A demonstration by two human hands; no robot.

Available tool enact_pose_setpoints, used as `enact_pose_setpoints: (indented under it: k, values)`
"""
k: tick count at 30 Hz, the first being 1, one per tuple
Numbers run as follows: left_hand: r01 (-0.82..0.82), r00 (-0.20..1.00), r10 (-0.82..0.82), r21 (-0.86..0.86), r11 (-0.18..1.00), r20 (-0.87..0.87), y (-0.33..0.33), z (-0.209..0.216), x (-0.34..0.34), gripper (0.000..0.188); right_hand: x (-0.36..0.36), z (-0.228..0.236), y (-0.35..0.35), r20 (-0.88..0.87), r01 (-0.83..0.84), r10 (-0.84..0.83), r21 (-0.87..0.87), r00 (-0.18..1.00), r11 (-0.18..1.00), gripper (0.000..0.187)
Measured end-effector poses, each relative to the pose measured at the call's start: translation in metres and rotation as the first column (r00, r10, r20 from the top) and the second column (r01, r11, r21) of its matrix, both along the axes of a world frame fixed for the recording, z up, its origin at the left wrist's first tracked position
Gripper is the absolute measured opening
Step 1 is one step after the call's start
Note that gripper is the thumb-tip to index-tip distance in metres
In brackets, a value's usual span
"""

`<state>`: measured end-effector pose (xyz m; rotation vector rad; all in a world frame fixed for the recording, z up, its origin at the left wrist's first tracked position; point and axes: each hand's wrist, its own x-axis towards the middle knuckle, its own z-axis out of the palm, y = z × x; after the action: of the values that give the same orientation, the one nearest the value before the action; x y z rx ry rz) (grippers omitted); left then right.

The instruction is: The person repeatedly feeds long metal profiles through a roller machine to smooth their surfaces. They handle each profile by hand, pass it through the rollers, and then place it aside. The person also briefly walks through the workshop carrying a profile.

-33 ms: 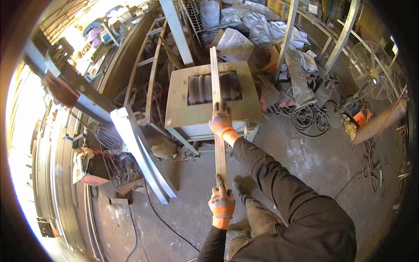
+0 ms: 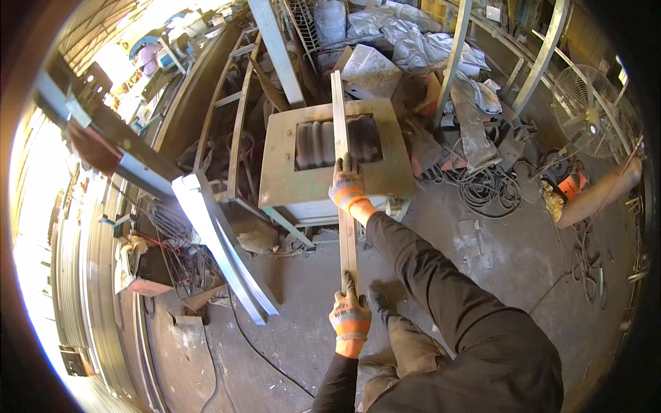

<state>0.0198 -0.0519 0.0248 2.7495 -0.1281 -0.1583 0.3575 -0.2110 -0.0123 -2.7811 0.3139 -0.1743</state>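
Observation:
A long, straight square metal bar (image 2: 348, 248) runs away from me, lengthwise through the middle of the view. My left hand (image 2: 350, 319), in an orange and grey work glove, grips its near part, one finger lying along the bar. Farther up, my right hand (image 2: 348, 187), gloved alike, is closed on the bar from above. Beyond that hand, the bar's far end passes over a boxy metal machine (image 2: 281, 164). In the machine's top is a rectangular opening with a dark, ridged roller (image 2: 317, 144), partly hidden by the bar. Whether bar and roller touch, I cannot tell.
Left of the machine, several bright metal bars (image 2: 224, 241) lean at a slant. A coil of cables (image 2: 490, 189) lies on the floor at right, near a standing fan (image 2: 591, 118). Silver sheeting (image 2: 406, 34) is heaped behind. A cable (image 2: 258, 350) crosses the floor.

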Motion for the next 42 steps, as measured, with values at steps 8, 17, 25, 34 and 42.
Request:
enact_pose_setpoints:
  k: [8, 17, 25, 34, 42]
  values:
    - [0.036, 0.994, -0.036, 0.002, 0.999, 0.105, -0.065, -0.074, 0.211, 0.089, 0.217, -0.05, -0.084, 0.278, 0.075, -0.001, -0.257, 0.961, 0.963, 0.075]
    - [0.025, 0.999, -0.025, -0.027, 0.999, 0.025, -0.002, -0.064, 0.08, 0.089, 0.075, -0.074, -0.029, 0.299, -0.038, 0.023, 0.047, 0.954, 0.998, 0.097]
    - [0.011, 0.996, -0.012, -0.012, 1.0, -0.083, 0.084, -0.058, -0.182, 0.09, -0.193, -0.033, 0.066, 0.05, -0.028, 0.021, 0.154, 0.999, 0.988, 0.094]
    - [-0.068, 0.991, 0.062, 0.046, 0.997, 0.121, 0.189, -0.001, -0.405, 0.091, -0.434, -0.073, 0.161, 0.254, -0.127, -0.069, 0.678, 0.965, 0.724, 0.117]
    - [-0.129, 0.99, 0.129, 0.018, 0.992, -0.052, 0.219, 0.053, -0.476, 0.097, -0.537, -0.087, 0.191, -0.276, 0.282, 0.076, 0.864, 0.958, -0.418, 0.062]
